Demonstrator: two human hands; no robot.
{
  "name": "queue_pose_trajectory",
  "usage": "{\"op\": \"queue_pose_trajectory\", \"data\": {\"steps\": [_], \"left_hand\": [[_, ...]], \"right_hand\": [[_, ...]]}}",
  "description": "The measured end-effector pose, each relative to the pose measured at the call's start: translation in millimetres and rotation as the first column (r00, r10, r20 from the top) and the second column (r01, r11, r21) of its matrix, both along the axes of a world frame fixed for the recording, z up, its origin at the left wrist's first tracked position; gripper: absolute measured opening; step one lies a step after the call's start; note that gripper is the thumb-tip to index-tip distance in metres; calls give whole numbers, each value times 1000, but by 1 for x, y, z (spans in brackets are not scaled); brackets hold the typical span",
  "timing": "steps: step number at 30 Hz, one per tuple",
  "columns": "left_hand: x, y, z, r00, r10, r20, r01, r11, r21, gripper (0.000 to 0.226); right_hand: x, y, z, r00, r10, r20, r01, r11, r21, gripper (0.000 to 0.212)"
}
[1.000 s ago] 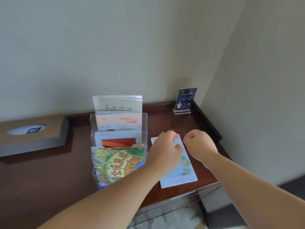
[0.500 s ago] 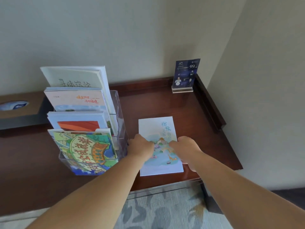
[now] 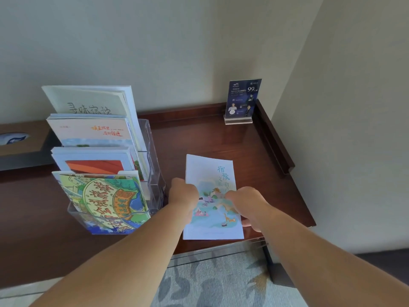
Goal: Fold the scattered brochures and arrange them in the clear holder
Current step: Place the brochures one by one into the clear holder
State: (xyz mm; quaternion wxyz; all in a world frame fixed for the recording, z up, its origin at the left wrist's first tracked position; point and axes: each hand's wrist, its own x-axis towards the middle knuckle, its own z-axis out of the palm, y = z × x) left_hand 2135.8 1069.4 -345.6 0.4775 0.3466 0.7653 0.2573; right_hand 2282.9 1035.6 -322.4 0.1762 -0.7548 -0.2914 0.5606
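brochure [image 3: 210,171] flat on bench [image 3: 199,138], near front edge, just right of holder [image 3: 155,173] | our left hand [image 3: 184,196] and right hand [image 3: 247,202] curled, pressing its sides; pinch unclear | risk: it slides off the edge, or we knock the full holder

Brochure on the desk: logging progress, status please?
Left hand and right hand grip the brochure's side edges. It lies flat, folded, beside the clear holder. Nothing in the way.
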Motion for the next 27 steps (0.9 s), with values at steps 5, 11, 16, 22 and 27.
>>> {"op": "queue_pose_trajectory", "data": {"steps": [5, 11, 16, 22, 27], "left_hand": [[2, -11, 24, 995, -28, 96, 17, 993, 121, 21], [4, -14, 68, 990, -88, 106, 63, 974, 219, 19], [4, -12, 112, 983, -142, 115, 99, 943, 316, 18], [-13, -6, 172, 986, -152, 71, 104, 884, 456, 15], [-53, 0, 220, 989, -136, 57, 82, 826, 557, 14]], "right_hand": [[4, -1, 6, 993, -95, -64, 97, 995, 31, 10], [13, 5, 36, 981, -187, 48, 173, 961, 216, 15], [19, 4, 76, 974, -223, 38, 193, 907, 373, 15], [8, 9, 135, 980, -197, 5, 160, 810, 565, 21], [-25, 16, 177, 987, -154, -41, 140, 711, 689, 16]]}}
